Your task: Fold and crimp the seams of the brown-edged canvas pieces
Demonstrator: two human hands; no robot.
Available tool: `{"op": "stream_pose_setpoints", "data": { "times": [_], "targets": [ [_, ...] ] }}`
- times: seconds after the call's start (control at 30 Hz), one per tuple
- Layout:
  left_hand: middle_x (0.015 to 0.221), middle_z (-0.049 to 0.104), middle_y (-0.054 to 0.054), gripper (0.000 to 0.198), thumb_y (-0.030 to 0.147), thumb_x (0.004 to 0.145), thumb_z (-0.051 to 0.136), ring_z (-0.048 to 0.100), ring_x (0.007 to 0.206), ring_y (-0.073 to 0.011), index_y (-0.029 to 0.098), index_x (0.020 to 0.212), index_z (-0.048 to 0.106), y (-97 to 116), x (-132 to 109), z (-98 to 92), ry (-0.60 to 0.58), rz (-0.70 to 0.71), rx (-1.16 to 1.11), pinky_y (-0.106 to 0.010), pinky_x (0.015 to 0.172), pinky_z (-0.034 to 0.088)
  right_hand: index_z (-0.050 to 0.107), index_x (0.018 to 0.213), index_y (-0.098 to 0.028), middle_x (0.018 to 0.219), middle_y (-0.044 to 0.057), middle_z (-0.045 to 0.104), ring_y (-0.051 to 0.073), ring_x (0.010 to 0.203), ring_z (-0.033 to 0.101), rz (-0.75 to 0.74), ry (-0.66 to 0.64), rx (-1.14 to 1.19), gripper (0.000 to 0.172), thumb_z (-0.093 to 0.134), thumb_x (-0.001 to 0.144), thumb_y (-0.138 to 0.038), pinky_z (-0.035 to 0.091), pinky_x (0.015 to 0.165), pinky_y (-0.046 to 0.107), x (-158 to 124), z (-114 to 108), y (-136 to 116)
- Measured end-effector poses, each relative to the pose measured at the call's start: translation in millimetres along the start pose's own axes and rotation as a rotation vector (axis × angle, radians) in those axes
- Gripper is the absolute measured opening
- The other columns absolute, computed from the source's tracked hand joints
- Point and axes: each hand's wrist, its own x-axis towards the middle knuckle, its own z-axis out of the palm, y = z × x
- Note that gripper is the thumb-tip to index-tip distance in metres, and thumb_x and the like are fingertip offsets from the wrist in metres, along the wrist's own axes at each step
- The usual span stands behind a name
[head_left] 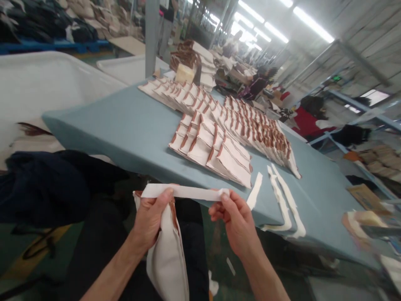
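Observation:
Between both hands stretches a white strip (188, 192), held level in front of the table's near edge. My left hand (152, 217) pinches its left end with the thumb on top and also grips a cream fabric piece (167, 255) with a brown edge that hangs down toward my lap. My right hand (233, 217) pinches the strip's right end between thumb and forefinger. Several more white strips (283, 196) lie on the grey-blue table (125, 125) just to the right of my right hand, some hanging over the edge.
Rows of overlapped cream pieces with brown trim (219, 133) cover the middle of the table. Dark fabric (44, 184) lies at my left. White bins (40, 83) stand behind the table. A seated person (260, 83) works at far tables. Cardboard and stacked material (369, 205) sit at right.

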Motion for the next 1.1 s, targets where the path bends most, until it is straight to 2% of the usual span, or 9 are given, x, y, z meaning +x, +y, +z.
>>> {"op": "stream_pose_setpoints", "data": {
  "times": [0.2, 0.3, 0.4, 0.53, 0.63, 0.73, 0.87, 1.0, 1.1],
  "targets": [
    [0.068, 0.078, -0.002, 0.023, 0.037, 0.067, 0.092, 0.074, 0.079, -0.0228, 0.016, 0.069, 0.082, 14.6, -13.0, -2.1, -0.012, 0.129, 0.200, -0.026, 0.073, 0.058, 0.073, 0.085, -0.020, 0.063, 0.000, 0.070, 0.014, 0.058, 0.065, 0.121, 0.158, 0.037, 0.049, 0.091, 0.073, -0.065, 0.053, 0.052, 0.022, -22.5, -17.3, 57.7],
    [0.064, 0.077, -0.002, 0.023, 0.037, 0.080, 0.080, 0.069, 0.061, -0.0185, 0.016, 0.080, 0.086, 19.5, -22.3, 0.5, -0.098, 0.252, 0.392, -0.023, 0.056, 0.053, 0.071, 0.084, -0.020, 0.066, 0.002, 0.071, 0.016, 0.060, 0.065, 0.172, 0.054, -0.119, 0.053, 0.078, 0.084, -0.072, 0.052, 0.056, 0.025, -37.9, -19.3, 92.0],
    [0.063, 0.077, -0.001, 0.025, 0.033, 0.091, 0.068, 0.066, 0.050, -0.0158, 0.016, 0.090, 0.088, 22.4, -30.9, 1.9, -0.210, 0.416, 0.608, -0.022, 0.049, 0.050, 0.075, 0.099, -0.020, 0.088, 0.007, 0.078, 0.019, 0.074, 0.071, 0.104, -0.038, -0.354, 0.055, 0.062, 0.096, -0.073, 0.053, 0.068, 0.030, -41.0, -21.8, 109.3],
    [0.061, 0.076, 0.000, 0.024, 0.026, 0.095, 0.066, 0.071, 0.053, -0.0160, 0.019, 0.084, 0.087, 25.7, -40.1, 4.4, -0.383, 0.577, 0.791, -0.021, 0.056, 0.053, 0.075, 0.111, -0.022, 0.113, 0.011, 0.079, 0.026, 0.102, 0.072, -0.150, 0.032, -0.406, 0.057, 0.046, 0.105, -0.071, 0.053, 0.093, 0.039, -25.7, -19.6, 78.5],
    [0.057, 0.074, 0.001, 0.023, 0.023, 0.096, 0.064, 0.068, 0.048, -0.0145, 0.020, 0.089, 0.087, 24.5, -44.1, 6.9, -0.463, 0.627, 0.861, -0.021, 0.054, 0.051, 0.076, 0.111, -0.025, 0.119, 0.012, 0.078, 0.029, 0.116, 0.069, -0.401, -0.154, -0.364, 0.046, 0.051, 0.106, -0.063, 0.050, 0.105, 0.044, -18.0, -2.6, 31.9],
    [0.053, 0.071, -0.001, 0.029, 0.023, 0.095, 0.063, 0.064, 0.044, -0.0137, 0.020, 0.073, 0.082, 21.2, -45.8, 8.1, -0.484, 0.666, 0.901, -0.022, 0.049, 0.044, 0.076, 0.097, -0.026, 0.109, 0.009, 0.080, 0.027, 0.108, 0.070, -0.512, -0.330, -0.324, 0.021, 0.068, 0.101, -0.045, 0.053, 0.099, 0.041, -20.6, 22.2, 0.3],
    [0.056, 0.074, -0.004, 0.035, 0.023, 0.093, 0.062, 0.068, 0.048, -0.0158, 0.020, 0.063, 0.077, 19.4, -48.3, 8.4, -0.466, 0.606, 0.881, -0.023, 0.050, 0.045, 0.075, 0.091, -0.024, 0.096, 0.006, 0.078, 0.022, 0.091, 0.070, -0.415, -0.292, -0.281, 0.013, 0.068, 0.099, -0.032, 0.053, 0.085, 0.035, -27.8, 42.0, -1.7],
    [0.058, 0.075, -0.004, 0.031, 0.024, 0.093, 0.062, 0.069, 0.050, -0.0167, 0.019, 0.066, 0.078, 17.5, -50.5, 7.8, -0.435, 0.554, 0.844, -0.023, 0.051, 0.047, 0.076, 0.092, -0.021, 0.084, 0.003, 0.073, 0.017, 0.075, 0.062, -0.273, -0.254, -0.249, 0.020, 0.069, 0.097, -0.039, 0.048, 0.070, 0.030, -29.6, 44.7, 10.3],
    [0.058, 0.074, -0.004, 0.032, 0.025, 0.094, 0.063, 0.069, 0.050, -0.0162, 0.018, 0.066, 0.077, 13.0, -50.1, 4.3, -0.416, 0.540, 0.840, -0.022, 0.052, 0.048, 0.076, 0.092, -0.020, 0.080, 0.002, 0.073, 0.016, 0.071, 0.061, -0.162, -0.250, -0.156, 0.025, 0.072, 0.096, -0.044, 0.048, 0.068, 0.028, -30.7, 47.0, 14.5]
  ]
}}
